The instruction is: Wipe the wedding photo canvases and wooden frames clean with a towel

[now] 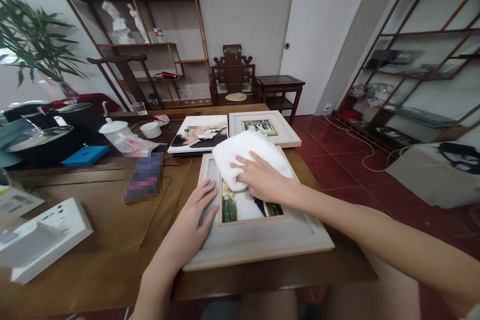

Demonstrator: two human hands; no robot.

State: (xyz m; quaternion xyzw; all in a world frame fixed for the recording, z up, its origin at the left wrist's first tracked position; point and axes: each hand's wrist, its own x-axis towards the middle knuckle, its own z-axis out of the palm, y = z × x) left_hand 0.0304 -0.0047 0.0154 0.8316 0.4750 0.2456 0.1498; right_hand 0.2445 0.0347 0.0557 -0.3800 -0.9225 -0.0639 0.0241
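The right hand (pixel 260 176) lies palm down on a folded white towel (pixel 249 142), fingers fanned over its soft, fluffy pile rather than closed round it. The left hand (pixel 197 212) rests open and flat, fingers slightly apart, on the left border of a pale wooden picture frame (pixel 268 240). The rectangular frame lies face up beneath both, its near edge roughly along the table's edge; the slanted view does not settle its long axis. Within its light-grey mat, a narrow wooden inner border surrounds a photograph (pixel 240 210) showing greenery, partly under the towel. Just beyond the frame are a second framed photograph (pixel 290 136) and, to its left, a white-edged photo panel (pixel 212 144). Left of the frame, the brown wooden table (pixel 112 275) bears a white box (pixel 77 230) and a carton (pixel 20 205) whose print is too small to read.
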